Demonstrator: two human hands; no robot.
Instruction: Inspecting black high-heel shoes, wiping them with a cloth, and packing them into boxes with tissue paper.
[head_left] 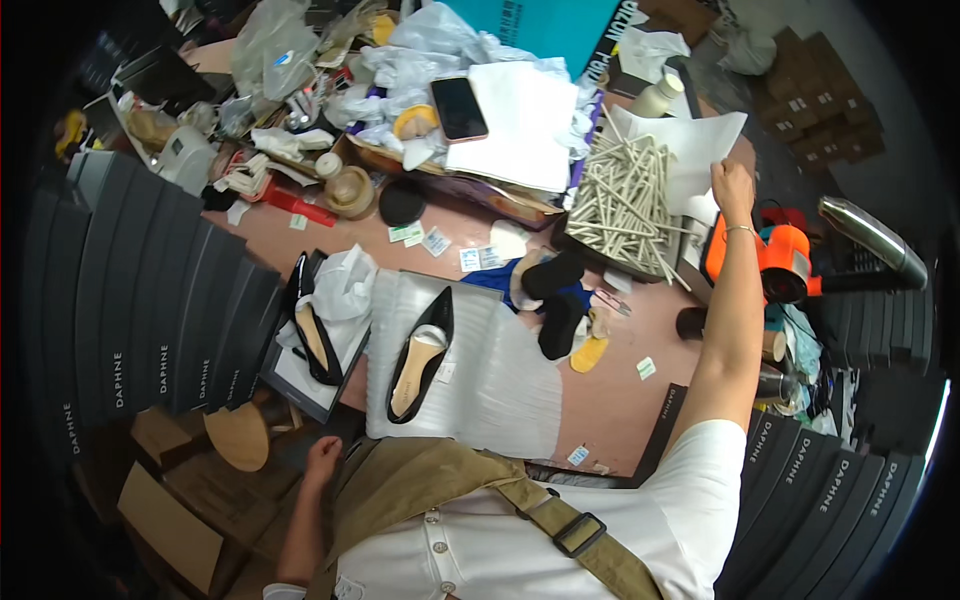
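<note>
Head view: the white sheet (pixel 705 145) lies over the right-hand end of the open box (pixel 598 254) of white sticks (pixel 625 200), with the right hand (pixel 733 182) at its edge. That hand's fingers are folded in; whether they pinch the paper cannot be told. A sharp tug on the sheet could drag loose sticks over the rim, since some already jut past it. The orange tool (pixel 785 250) is a likely snag too, because the wrist crosses over part of it; a low sweep back might knock its silver nozzle askew.

The right arm reaches far forward, nearly straight, palm seemingly downward. The left hand (pixel 322 458) hangs low near the bench (pixel 620 420) edge, curled up with nothing visible in it. Nearer the body, a black pointed shoe (pixel 415 372) rests on a foam sheet (pixel 520 395).
</note>
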